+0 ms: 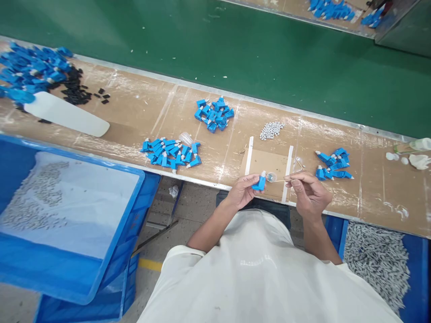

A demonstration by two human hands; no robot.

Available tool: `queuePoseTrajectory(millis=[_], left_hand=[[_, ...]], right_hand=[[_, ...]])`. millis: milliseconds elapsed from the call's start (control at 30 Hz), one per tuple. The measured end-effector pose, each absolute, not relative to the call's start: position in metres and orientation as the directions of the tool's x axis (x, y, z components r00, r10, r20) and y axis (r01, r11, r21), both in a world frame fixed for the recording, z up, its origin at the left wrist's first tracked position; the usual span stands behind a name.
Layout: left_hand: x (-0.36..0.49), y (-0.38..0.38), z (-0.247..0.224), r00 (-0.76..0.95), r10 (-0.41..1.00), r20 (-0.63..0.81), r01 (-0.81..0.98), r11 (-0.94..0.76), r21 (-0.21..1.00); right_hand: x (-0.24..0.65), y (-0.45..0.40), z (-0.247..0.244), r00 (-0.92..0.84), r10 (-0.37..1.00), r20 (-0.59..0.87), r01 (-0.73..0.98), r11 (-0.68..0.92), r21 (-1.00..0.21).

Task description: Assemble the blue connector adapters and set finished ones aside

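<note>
My left hand (241, 192) is closed around a small blue plastic part (259, 183) with a white tip, held above the table's front edge. A thin wooden stick (282, 181) is pinched in my right hand (310, 194). It points left toward the blue part, its far end by a small clear cup (271, 177); I cannot tell whether it touches the cup. Beneath lies a cardboard sheet (266, 159) with white tape strips on both sides. Blue parts with white tips (333, 164) lie in a pile to the right. Behind the cardboard is a heap of small grey pieces (271, 130).
More blue parts lie in piles (214, 114) (171, 152) to the left. A white bottle (67, 114) lies near black pieces (76, 85). Blue bins (134, 188) (417, 264) flank my body below the table. A green surface (202, 49) runs behind the worktop.
</note>
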State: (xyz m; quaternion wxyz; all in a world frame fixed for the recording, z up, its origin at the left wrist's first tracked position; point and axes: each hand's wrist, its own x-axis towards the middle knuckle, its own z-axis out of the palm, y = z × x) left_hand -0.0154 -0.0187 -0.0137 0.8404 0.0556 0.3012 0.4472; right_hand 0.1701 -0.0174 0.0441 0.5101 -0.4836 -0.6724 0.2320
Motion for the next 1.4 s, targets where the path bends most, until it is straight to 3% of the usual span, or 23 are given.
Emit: queuePoseTrajectory(millis=[133,367,600,800,1000,1400], left_hand=[[-0.020,-0.018,-0.025,0.404,0.778,-0.481,-0.718,0.596,0.361],[-0.025,-0.014,-0.038,0.366,0.759,-0.538,-0.729,0.593,0.342],[-0.030,-0.014,-0.048,0.435,0.760,-0.483,-0.708,0.620,0.338],[-0.025,-0.015,-0.051,0.452,0.798,-0.400,-0.724,0.590,0.358],[-0.021,-0.015,-0.059,0.447,0.818,-0.363,-0.747,0.564,0.353],[-0.019,-0.012,-0.062,0.465,0.832,-0.302,-0.736,0.553,0.390]], right_hand=[[0.185,-0.014,0.024,0.003,0.934,0.357,0.500,0.308,-0.809],[0.197,-0.002,-0.016,-0.103,0.964,0.247,0.575,0.260,-0.776],[0.217,0.061,-0.031,0.020,0.994,0.105,0.552,0.077,-0.830],[0.201,0.130,-0.031,-0.275,0.940,0.203,0.775,0.342,-0.532],[0.191,0.151,-0.032,-0.380,0.903,0.201,0.794,0.430,-0.429],[0.188,0.172,-0.016,-0.514,0.857,0.013,0.826,0.500,-0.259]])
